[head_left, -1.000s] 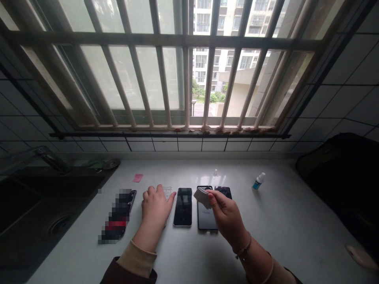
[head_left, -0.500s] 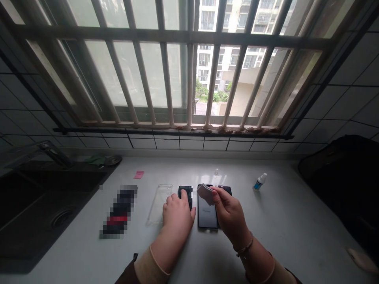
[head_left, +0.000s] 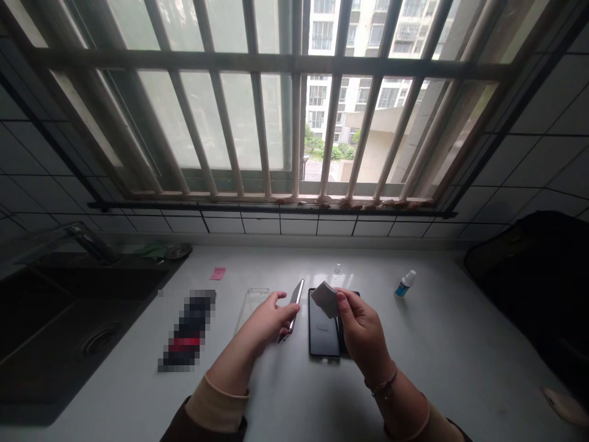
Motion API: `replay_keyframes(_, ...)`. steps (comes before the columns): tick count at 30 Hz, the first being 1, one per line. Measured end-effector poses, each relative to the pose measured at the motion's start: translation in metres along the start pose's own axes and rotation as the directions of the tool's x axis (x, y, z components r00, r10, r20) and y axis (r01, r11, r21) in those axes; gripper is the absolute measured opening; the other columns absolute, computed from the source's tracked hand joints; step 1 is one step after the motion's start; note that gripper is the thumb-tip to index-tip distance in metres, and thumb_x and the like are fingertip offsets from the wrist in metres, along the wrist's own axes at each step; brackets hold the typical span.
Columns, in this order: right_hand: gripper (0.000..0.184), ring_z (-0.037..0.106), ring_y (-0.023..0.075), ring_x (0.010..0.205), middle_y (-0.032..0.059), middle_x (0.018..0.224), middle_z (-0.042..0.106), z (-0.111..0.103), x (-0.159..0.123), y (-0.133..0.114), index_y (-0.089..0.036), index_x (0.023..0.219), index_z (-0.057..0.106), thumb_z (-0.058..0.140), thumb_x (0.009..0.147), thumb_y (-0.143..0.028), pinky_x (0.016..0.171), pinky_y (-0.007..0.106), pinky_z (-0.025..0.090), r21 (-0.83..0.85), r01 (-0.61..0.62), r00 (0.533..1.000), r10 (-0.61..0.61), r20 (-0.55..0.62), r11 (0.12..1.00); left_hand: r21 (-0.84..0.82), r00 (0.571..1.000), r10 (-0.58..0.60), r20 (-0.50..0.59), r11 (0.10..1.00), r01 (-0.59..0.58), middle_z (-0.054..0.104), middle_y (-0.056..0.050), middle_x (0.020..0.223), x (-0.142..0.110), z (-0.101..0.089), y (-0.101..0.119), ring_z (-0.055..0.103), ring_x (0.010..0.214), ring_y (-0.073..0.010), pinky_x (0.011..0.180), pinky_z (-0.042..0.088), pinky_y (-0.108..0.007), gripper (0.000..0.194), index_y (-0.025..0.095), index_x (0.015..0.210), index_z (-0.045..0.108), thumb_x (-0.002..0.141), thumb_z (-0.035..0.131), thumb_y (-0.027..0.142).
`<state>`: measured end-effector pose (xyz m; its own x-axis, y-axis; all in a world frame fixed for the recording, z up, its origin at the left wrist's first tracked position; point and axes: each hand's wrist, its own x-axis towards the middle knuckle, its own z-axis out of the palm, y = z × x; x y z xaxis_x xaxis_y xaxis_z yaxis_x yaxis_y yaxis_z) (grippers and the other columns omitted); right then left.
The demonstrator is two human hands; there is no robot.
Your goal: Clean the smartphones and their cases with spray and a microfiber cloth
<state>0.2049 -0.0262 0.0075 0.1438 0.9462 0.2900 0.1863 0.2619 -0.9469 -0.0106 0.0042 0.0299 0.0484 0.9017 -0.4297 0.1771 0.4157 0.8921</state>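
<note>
My left hand (head_left: 276,316) grips a slim phone (head_left: 294,307) by its edges, tilted up on its side above the counter. Pinched in my right hand (head_left: 361,319) is a small folded grey-white cloth (head_left: 326,299). Below that cloth a dark-screened phone (head_left: 323,334) lies flat. Another dark phone lies to its right, mostly hidden by my right hand. A clear phone case (head_left: 252,299) rests on the counter, partly covered by my left hand.
On the white counter (head_left: 442,356) are a pink paper note (head_left: 218,274), a blurred-out dark object (head_left: 188,328) and a small white spray bottle (head_left: 405,284). A sink (head_left: 27,344) lies left; a black bag (head_left: 534,270) stands right. Window bars (head_left: 294,64) rise behind.
My left hand has picked up the phone from the counter and turned it onto its side. My right hand still holds the cloth, shifted slightly right.
</note>
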Motion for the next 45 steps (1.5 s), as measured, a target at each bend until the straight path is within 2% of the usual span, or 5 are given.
replay_keyframes(4,0.045,0.075,0.0252,0.094,0.008,0.103,0.08,0.001,0.004,0.007,-0.019,0.114,0.076,0.054,0.102,-0.056,0.08,0.033,0.061,0.064,-0.068,0.997,0.069,-0.022,0.996,-0.619,0.94,0.123,0.318,0.778,0.108,0.071,-0.014,0.097,-0.008,0.003,-0.004,0.067,0.082,-0.0214,0.072,0.052,-0.03,0.052,0.007,0.127,0.064,0.086,0.068,0.04)
replay_keyframes(9,0.049,0.075,0.0255,0.089,0.0086,0.099,0.081,-0.001,0.009,0.006,-0.019,0.111,0.077,0.048,0.104,-0.058,0.075,0.033,0.062,0.021,-0.07,0.997,0.071,-0.04,0.997,-0.824,0.887,0.239,0.394,0.52,0.226,0.07,-0.024,0.112,-0.02,0.026,-0.007,0.069,0.09,-0.0271,0.075,0.055,-0.035,0.063,0.003,0.142,0.058,0.098,0.054,0.047)
replay_keyframes(20,0.036,0.078,0.0252,0.105,0.0102,0.124,0.078,-0.004,-0.001,-0.005,-0.021,0.131,0.071,0.045,0.109,-0.033,0.091,0.034,0.062,-0.498,0.31,0.935,-0.354,0.006,0.81,-0.744,0.886,0.069,0.459,0.575,0.341,0.073,-0.018,0.1,-0.03,0.06,-0.018,0.069,0.083,-0.0255,0.065,0.052,-0.033,0.059,0.007,0.136,0.062,0.101,0.055,0.053)
replay_keyframes(28,0.037,0.08,0.026,0.094,0.0104,0.109,0.082,-0.023,0.016,-0.004,-0.018,0.123,0.075,0.046,0.11,-0.037,0.079,0.033,0.063,-0.637,0.173,0.917,-0.36,-0.175,0.751,-0.699,0.844,0.044,0.534,0.585,0.412,0.072,-0.023,0.11,-0.034,0.062,-0.022,0.069,0.082,-0.0236,0.067,0.051,-0.032,0.068,0.003,0.141,0.059,0.102,0.049,0.058)
replay_keyframes(45,0.044,0.065,0.0248,0.132,0.0119,0.143,0.067,0.014,-0.01,-0.003,-0.019,0.143,0.064,0.053,0.102,-0.008,0.115,0.041,0.055,-0.269,0.678,0.7,-0.49,0.52,0.684,-0.888,0.94,-0.005,0.342,0.326,0.325,0.075,-0.016,0.108,-0.019,0.06,-0.023,0.073,0.102,-0.0245,0.099,0.055,-0.035,0.04,0.008,0.12,0.068,0.101,0.06,0.042)
